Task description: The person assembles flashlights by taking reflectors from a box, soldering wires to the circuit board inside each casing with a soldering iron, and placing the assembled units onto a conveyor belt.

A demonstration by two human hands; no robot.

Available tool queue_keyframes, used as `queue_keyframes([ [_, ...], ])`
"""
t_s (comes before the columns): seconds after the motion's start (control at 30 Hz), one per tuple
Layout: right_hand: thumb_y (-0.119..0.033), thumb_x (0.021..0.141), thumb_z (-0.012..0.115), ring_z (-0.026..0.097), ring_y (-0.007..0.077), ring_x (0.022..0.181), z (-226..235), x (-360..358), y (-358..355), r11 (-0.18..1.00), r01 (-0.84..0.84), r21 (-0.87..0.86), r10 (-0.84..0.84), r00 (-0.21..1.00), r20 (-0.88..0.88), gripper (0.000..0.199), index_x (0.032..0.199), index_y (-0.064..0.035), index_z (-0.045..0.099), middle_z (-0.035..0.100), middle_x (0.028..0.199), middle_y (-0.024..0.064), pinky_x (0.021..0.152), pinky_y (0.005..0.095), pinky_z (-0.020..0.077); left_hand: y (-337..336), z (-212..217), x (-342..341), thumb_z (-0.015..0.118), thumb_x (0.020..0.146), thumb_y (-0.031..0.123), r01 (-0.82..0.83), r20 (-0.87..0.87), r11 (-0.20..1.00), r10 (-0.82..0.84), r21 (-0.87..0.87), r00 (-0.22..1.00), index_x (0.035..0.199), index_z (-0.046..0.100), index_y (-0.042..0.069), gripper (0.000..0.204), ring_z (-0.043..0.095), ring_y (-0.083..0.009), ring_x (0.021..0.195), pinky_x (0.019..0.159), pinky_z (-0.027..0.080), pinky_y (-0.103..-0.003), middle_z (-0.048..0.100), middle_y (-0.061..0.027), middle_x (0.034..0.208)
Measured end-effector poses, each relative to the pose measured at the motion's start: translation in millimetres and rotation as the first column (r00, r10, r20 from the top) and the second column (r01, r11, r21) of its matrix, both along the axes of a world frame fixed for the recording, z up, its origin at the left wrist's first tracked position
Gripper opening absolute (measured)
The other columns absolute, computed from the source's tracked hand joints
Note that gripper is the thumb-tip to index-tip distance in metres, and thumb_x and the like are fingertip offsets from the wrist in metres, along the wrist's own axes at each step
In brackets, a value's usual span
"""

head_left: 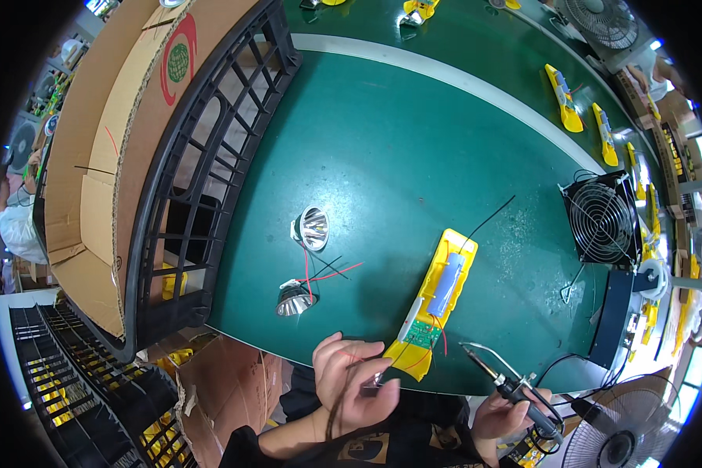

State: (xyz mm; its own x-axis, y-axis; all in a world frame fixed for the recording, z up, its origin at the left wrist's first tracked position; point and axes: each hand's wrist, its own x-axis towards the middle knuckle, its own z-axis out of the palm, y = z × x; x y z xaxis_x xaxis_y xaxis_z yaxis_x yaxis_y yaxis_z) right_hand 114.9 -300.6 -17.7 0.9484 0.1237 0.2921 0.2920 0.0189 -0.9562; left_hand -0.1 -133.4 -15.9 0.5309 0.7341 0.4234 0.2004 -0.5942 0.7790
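A yellow flashlight housing [418, 357] lies open on the green bench, slanting away from me. It holds a blue-purple cylindrical battery [446, 285] and a small green circuit board [423, 334], with loose red and black wires. My left hand [355, 386] is curled beside the housing's near end, its fingers closed around a shiny piece [377, 379] that is mostly hidden, with a thin red wire by it. My right hand [501, 415] grips a soldering iron [515, 388] with a curved metal tube attached; its tip points toward the circuit board, apart from it.
Two silver lamp reflectors [315, 228] with red and black wires lie left of centre. A black crate [210, 156] and cardboard box [136, 171] stand at the left. A small black fan [600, 221] and a dark box [612, 320] sit right. Yellow housings [563, 97] lie beyond a pale strip.
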Motion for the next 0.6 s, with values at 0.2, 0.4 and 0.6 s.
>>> queue_keyframes([
  [0.2, -0.022, 0.080, 0.047, 0.036, 0.0048, 0.042, -6, 15, -10, 0.995, 0.097, 0.024, -0.098, 0.995, 0.016, 0.023, 0.084, -0.0041, 0.034, 0.035, 0.058, 0.0008, 0.041, 0.0147, 0.0280, -1, -4, -8, 0.046, 0.082, 0.004, 0.074, 0.018, 0.997, -0.073, -0.032, 0.997, 0.085, 0.047, 0.002, 0.004, 0.053, -0.0212, 0.076, 0.083, 0.039, -0.042, 0.062, -0.0103, 0.080],
  [0.4, -0.021, 0.081, 0.048, 0.036, 0.0055, 0.039, -9, 22, -15, 0.995, 0.095, 0.036, -0.097, 0.994, 0.058, 0.021, 0.083, -0.0032, 0.037, 0.040, 0.053, 0.0028, 0.038, 0.0143, 0.0282, -8, -12, -6, 0.050, 0.082, 0.004, 0.002, 0.286, 0.988, 0.042, -0.152, 0.957, 0.096, 0.024, 0.007, 0.030, 0.054, -0.0191, 0.081, 0.091, 0.033, -0.043, 0.062, -0.0058, 0.069],
  [0.6, -0.023, 0.082, 0.046, 0.035, 0.0058, 0.038, -4, 23, -11, 0.995, 0.074, 0.072, -0.074, 0.997, 0.001, 0.024, 0.085, -0.0004, 0.040, 0.039, 0.052, 0.0032, 0.037, 0.0154, 0.0267, -1, -2, -9, 0.058, 0.077, 0.004, 0.054, 0.123, 0.995, -0.043, -0.083, 0.991, 0.082, 0.050, 0.008, 0.010, 0.053, -0.0175, 0.077, 0.091, 0.032, -0.042, 0.064, -0.0041, 0.071],
])
